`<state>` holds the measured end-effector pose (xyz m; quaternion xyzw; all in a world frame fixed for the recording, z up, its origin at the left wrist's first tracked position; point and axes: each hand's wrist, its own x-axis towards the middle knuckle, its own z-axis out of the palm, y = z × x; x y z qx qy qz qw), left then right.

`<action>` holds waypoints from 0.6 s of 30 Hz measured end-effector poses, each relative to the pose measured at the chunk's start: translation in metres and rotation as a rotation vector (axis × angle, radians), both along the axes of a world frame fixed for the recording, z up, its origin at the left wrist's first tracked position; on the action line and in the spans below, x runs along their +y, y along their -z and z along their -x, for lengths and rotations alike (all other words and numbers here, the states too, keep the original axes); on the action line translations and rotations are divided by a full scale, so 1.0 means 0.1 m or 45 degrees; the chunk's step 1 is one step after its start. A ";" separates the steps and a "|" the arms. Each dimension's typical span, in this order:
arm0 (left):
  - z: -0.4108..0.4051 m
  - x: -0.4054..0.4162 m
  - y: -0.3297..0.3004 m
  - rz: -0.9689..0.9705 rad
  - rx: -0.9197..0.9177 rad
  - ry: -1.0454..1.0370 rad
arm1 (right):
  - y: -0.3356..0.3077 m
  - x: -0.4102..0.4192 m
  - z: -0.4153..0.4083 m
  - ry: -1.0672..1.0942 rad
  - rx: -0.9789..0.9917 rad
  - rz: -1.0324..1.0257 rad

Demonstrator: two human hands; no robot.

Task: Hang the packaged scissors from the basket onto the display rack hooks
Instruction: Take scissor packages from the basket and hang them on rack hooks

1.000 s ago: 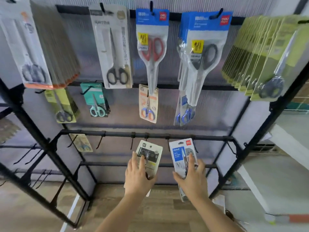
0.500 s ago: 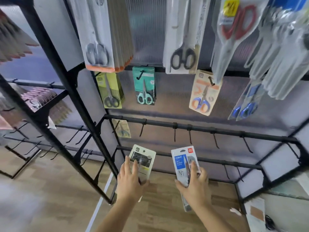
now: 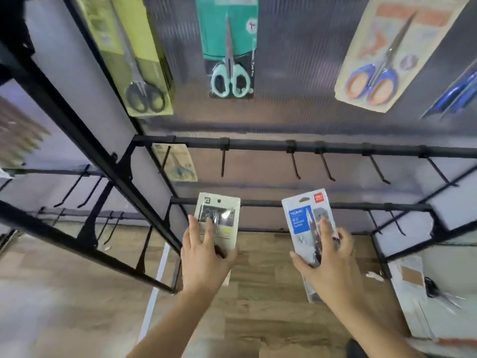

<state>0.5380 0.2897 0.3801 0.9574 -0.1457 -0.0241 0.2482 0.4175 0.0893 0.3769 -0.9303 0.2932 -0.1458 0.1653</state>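
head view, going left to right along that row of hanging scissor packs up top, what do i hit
yellow-green pack with black-handled scissors → teal pack with mint-handled scissors → beige pack with blue-and-orange-handled scissors → blue-handled scissors, cut off at the right edge

Both bare forearms reach up and forward from the bottom of the view, backs of the hands toward the camera. The left hand point(image 3: 204, 257) grips a small pack point(image 3: 219, 220), fingers spread up its front. The right hand point(image 3: 327, 262) grips a blue-and-white pack point(image 3: 304, 223), thumb on its left edge, fingers across the front.
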 end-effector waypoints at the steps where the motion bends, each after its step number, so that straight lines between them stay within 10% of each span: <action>1: -0.02 -0.01 0.09 0.006 -0.022 0.014 | 0.07 0.03 -0.01 0.009 -0.033 -0.015; 18: -0.71 -0.17 0.64 0.008 -0.717 0.145 | 0.51 0.12 -0.59 -0.079 -0.272 0.000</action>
